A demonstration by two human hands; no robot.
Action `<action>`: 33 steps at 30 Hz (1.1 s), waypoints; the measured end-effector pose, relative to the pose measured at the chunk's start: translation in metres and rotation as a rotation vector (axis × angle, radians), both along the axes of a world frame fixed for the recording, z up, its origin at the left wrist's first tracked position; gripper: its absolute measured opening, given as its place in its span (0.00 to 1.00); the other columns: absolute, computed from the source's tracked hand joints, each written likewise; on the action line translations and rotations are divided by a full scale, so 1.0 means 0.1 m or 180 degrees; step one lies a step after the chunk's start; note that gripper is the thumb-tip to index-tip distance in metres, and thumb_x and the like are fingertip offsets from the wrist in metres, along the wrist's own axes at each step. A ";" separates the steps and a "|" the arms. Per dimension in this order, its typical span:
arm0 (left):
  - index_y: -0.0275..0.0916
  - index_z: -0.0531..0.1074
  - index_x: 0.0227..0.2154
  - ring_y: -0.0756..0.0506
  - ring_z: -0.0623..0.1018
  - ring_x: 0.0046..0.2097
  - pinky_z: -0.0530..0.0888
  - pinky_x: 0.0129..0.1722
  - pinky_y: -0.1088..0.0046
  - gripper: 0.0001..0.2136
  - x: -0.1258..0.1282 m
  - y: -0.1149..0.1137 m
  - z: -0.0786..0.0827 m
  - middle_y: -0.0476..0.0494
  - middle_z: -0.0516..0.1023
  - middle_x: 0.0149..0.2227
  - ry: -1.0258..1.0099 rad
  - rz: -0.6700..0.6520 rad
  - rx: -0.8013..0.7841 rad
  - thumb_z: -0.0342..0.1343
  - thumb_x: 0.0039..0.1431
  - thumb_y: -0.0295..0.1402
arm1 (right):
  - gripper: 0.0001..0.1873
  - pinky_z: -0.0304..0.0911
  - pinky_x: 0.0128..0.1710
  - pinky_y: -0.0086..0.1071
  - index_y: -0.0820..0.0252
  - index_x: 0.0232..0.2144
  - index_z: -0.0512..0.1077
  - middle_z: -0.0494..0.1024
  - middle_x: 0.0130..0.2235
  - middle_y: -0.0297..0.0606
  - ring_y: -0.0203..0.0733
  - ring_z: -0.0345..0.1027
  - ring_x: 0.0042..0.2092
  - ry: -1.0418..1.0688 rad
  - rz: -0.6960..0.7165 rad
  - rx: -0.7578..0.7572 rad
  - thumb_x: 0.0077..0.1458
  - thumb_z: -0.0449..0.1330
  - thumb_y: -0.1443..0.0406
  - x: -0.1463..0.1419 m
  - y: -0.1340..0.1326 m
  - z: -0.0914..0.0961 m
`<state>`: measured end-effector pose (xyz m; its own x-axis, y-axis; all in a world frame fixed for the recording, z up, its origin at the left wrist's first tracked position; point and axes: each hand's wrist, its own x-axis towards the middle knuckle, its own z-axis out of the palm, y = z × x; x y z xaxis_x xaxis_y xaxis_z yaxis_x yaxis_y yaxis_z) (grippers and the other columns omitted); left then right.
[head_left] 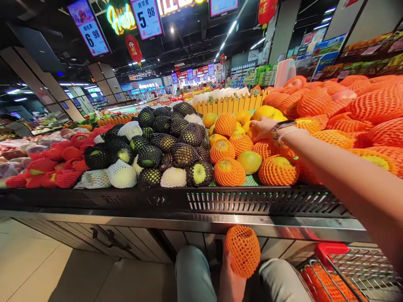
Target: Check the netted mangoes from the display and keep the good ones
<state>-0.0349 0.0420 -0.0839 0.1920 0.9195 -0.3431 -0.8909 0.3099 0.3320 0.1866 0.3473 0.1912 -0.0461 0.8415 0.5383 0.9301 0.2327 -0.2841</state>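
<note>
right hand (262,129) open, fingers spread, palm down on a loose heap of round yellow citrus fruit in orange foam-net sleeves (225,172), not visibly clenched on any single fruit. left hand (232,285) low, below the front of the worktop, curled around one round citrus fruit in an orange foam-net sleeve (243,251), held upright above the knees of light blue denim trousers (190,272). held fruit well apart from the heap and near a red-handled wire shopping cart (352,268), itself carrying more orange-netted fruit (324,281). foam sleeves probably there as cushioning against bruising in the stack. black-netted and white-netted round melons (171,147) banked in a sloped mound left of the citrus, probably tilted toward the aisle for easy view and reach. black perforated metal rim of the worktop (261,201) along the front, likely a stop against fruit rolling off. yellow picket-style plastic divider (229,105) behind, apparently separating kinds of produce.
</note>
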 end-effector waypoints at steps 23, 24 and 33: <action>0.38 0.77 0.38 0.37 0.73 0.53 0.69 0.52 0.56 0.21 0.18 -0.27 0.49 0.38 0.76 0.44 0.0348 0.0824 -0.0638 0.44 0.62 0.47 | 0.40 0.71 0.49 0.51 0.48 0.43 0.71 0.73 0.54 0.37 0.57 0.69 0.53 0.6443 0.0344 -0.2185 0.25 0.70 0.42 -0.43 -3.42 -1.70; 0.37 0.76 0.38 0.38 0.73 0.53 0.69 0.52 0.57 0.20 0.19 -0.29 0.46 0.38 0.77 0.43 0.0431 0.0793 -0.0629 0.45 0.62 0.46 | 0.40 0.70 0.51 0.51 0.48 0.42 0.71 0.73 0.54 0.38 0.57 0.68 0.54 0.6415 0.0338 -0.2022 0.24 0.70 0.42 -0.40 -3.42 -1.73; 0.33 0.73 0.48 0.35 0.71 0.56 0.67 0.56 0.56 0.26 0.50 -0.43 0.24 0.34 0.74 0.50 0.0470 -0.0066 -0.0180 0.50 0.57 0.50 | 0.32 0.67 0.55 0.44 0.48 0.47 0.68 0.70 0.56 0.38 0.51 0.62 0.59 0.5951 0.0230 -0.0837 0.42 0.61 0.42 -0.34 -3.57 -1.80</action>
<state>0.0149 -0.0011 -0.0599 0.1544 0.8942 -0.4201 -0.8269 0.3497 0.4403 0.1524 -0.0100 0.0109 0.3327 0.9230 -0.1932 -0.5832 0.0404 -0.8114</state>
